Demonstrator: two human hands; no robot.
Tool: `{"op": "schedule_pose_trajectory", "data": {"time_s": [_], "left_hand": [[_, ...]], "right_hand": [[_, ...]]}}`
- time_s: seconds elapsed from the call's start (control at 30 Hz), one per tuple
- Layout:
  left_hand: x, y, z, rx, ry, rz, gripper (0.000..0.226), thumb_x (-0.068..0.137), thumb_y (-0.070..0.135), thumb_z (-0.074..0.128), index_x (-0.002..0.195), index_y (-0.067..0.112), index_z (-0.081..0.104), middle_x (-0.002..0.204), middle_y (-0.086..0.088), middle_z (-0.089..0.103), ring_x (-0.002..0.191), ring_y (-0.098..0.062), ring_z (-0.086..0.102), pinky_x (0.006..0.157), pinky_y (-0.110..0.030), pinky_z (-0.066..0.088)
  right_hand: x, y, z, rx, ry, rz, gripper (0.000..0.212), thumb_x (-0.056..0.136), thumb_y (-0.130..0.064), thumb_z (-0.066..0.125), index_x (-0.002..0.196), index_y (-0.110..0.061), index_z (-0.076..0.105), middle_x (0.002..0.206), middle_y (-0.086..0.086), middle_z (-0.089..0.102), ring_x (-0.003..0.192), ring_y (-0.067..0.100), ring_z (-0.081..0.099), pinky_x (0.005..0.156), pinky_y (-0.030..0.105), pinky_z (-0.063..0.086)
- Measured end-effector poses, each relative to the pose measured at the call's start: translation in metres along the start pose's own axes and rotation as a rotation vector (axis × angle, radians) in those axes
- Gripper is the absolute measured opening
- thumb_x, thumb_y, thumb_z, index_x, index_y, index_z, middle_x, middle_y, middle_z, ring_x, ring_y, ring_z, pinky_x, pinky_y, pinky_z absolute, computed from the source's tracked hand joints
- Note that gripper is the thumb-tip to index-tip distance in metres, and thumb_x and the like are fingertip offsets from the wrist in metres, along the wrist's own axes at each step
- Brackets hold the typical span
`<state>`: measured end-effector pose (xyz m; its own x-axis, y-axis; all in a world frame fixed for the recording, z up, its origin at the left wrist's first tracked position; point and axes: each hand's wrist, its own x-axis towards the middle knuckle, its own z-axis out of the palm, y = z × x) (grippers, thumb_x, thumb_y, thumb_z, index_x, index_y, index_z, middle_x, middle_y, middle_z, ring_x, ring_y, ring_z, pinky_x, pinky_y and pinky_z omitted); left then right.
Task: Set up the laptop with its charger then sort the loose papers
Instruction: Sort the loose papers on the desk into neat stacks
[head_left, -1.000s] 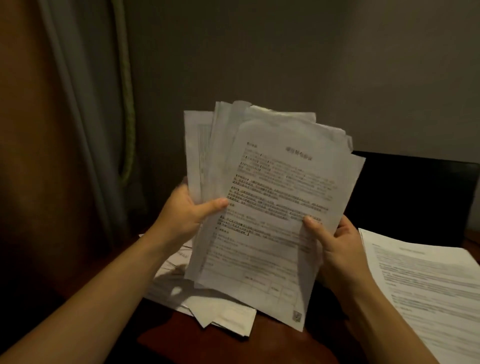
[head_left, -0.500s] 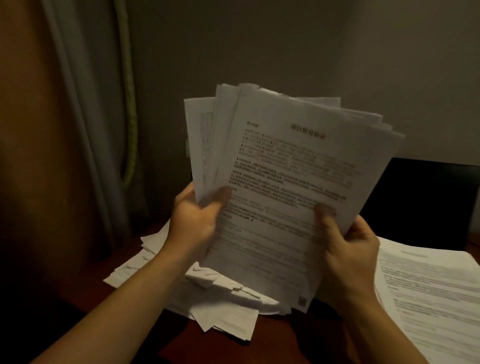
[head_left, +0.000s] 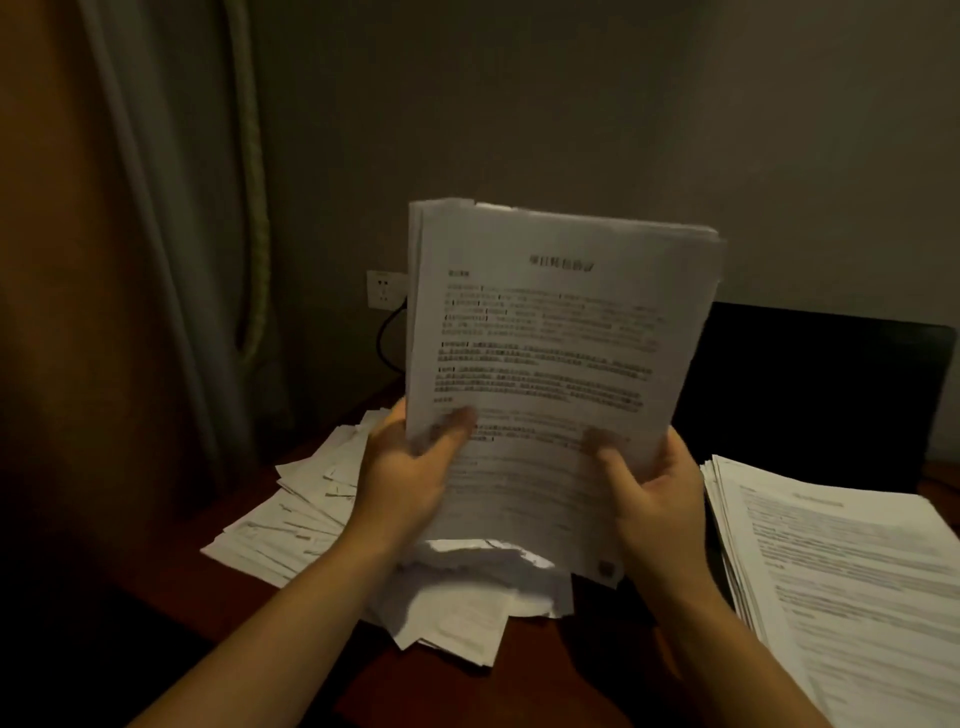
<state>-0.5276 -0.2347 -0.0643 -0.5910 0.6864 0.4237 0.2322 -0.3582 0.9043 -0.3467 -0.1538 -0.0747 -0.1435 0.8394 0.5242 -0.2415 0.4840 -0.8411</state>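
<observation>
Paper stack (head_left: 561, 338): lots of white sheets with print, held up in the air over the brown desk (head_left: 519, 686). Nearly upright, top tipped a little to the right, edges almost lined up. Print on the front page too blurry to read.
Messy heap (head_left: 306, 514): loose white sheets lying every which way on the desk, down on the left and under the Paper stack. A few poking out toward the near edge.
Neat pile (head_left: 841, 571): printed sheets lying flat on the right side of the desk, just beside the right wrist.
Laptop (head_left: 821, 395): black, screen dark, standing at the back right by the wall. Behind the Neat pile, left part hidden by the Paper stack.
Left hand (head_left: 410, 478): pinching the lower left edge of the Paper stack, thumb on the front page, fingers behind.
Right hand (head_left: 654, 499): pinching the lower right edge of the Paper stack, thumb on the front page, fingers curled round the back.
Cable (head_left: 387, 338): thin and black, hanging in a loop just under the wall socket. Lower end hidden behind the Paper stack.
Wall socket (head_left: 384, 288): small and white, on the grey wall, just left of the Paper stack.
</observation>
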Motion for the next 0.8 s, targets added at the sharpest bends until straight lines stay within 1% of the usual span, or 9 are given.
{"op": "schedule_pose_trajectory", "data": {"time_s": [0.07,0.13,0.2,0.3,0.47,0.57,0.67,0.73,0.8], "left_hand": [[-0.002,-0.002,-0.003,0.033,-0.042,-0.017,0.023,0.088,0.040,0.070,0.108,0.031,0.064,0.096,0.018,0.074,0.085,0.003,0.070,0.059,-0.012,0.054],[-0.005,-0.012,-0.006,0.055,-0.086,-0.117,0.024,0.086,0.042,0.071,0.106,0.029,0.068,0.095,0.015,0.075,0.086,-0.003,0.072,0.062,-0.017,0.056],[-0.006,-0.023,-0.009,0.062,-0.091,-0.252,0.020,0.086,0.037,0.074,0.102,0.024,0.072,0.091,0.008,0.078,0.086,-0.011,0.074,0.065,-0.023,0.058],[-0.002,-0.030,-0.013,0.093,-0.104,-0.270,0.012,0.089,0.026,0.073,0.099,0.020,0.074,0.091,0.006,0.078,0.086,-0.012,0.075,0.066,-0.022,0.058],[-0.004,-0.023,-0.021,0.166,-0.300,-0.294,0.019,0.095,0.023,0.066,0.113,0.025,0.071,0.106,0.011,0.076,0.099,-0.005,0.072,0.081,-0.024,0.058],[-0.009,-0.018,-0.022,0.166,-0.359,-0.297,0.020,0.097,0.024,0.062,0.116,0.023,0.069,0.109,0.010,0.076,0.100,-0.007,0.072,0.086,-0.028,0.057],[-0.016,-0.014,-0.011,0.093,-0.362,-0.291,0.018,0.101,0.026,0.057,0.114,0.025,0.069,0.107,0.012,0.076,0.098,-0.006,0.072,0.077,-0.019,0.057],[-0.022,-0.013,0.004,0.057,-0.347,-0.277,0.018,0.102,0.022,0.056,0.115,0.025,0.067,0.106,0.014,0.076,0.096,-0.002,0.071,0.071,-0.013,0.056],[-0.027,-0.013,0.024,0.045,-0.366,-0.267,0.021,0.102,0.020,0.057,0.120,0.024,0.065,0.108,0.014,0.075,0.097,-0.002,0.071,0.075,-0.016,0.057]], "right_hand": [[0.001,0.004,0.000,-0.004,-0.015,0.032,0.025,0.093,-0.010,0.066,0.106,-0.030,0.059,0.102,-0.010,0.068,0.091,-0.003,0.069,0.065,0.012,0.055],[0.000,0.011,0.001,-0.068,-0.099,0.108,0.025,0.093,-0.012,0.066,0.105,-0.032,0.058,0.104,-0.010,0.068,0.092,0.000,0.069,0.063,0.011,0.054],[-0.001,0.016,0.002,-0.135,-0.151,0.156,0.025,0.094,-0.014,0.066,0.103,-0.035,0.056,0.104,-0.011,0.067,0.093,0.000,0.068,0.061,0.011,0.053],[0.001,0.016,-0.001,-0.153,-0.172,0.156,0.024,0.094,-0.013,0.065,0.104,-0.034,0.057,0.104,-0.010,0.068,0.087,-0.007,0.068,0.060,0.012,0.054],[0.002,0.010,-0.007,-0.180,-0.227,0.192,0.026,0.096,-0.023,0.064,0.120,-0.027,0.056,0.110,-0.002,0.071,0.094,0.012,0.074,0.072,0.038,0.064],[0.002,0.007,-0.017,-0.188,-0.254,0.247,0.026,0.097,-0.022,0.064,0.122,-0.024,0.058,0.111,-0.003,0.074,0.095,0.014,0.074,0.078,0.043,0.063],[-0.002,0.006,-0.035,-0.167,-0.256,0.320,0.025,0.097,-0.021,0.064,0.122,-0.025,0.063,0.112,-0.004,0.075,0.099,0.017,0.074,0.086,0.047,0.060],[-0.008,0.003,-0.050,-0.178,-0.212,0.328,0.024,0.097,-0.019,0.064,0.120,-0.024,0.063,0.109,-0.005,0.076,0.098,0.017,0.074,0.085,0.044,0.060],[-0.017,-0.004,-0.069,-0.222,-0.114,0.291,0.024,0.096,-0.018,0.065,0.119,-0.024,0.063,0.105,-0.007,0.076,0.095,0.013,0.074,0.079,0.035,0.061]]}}
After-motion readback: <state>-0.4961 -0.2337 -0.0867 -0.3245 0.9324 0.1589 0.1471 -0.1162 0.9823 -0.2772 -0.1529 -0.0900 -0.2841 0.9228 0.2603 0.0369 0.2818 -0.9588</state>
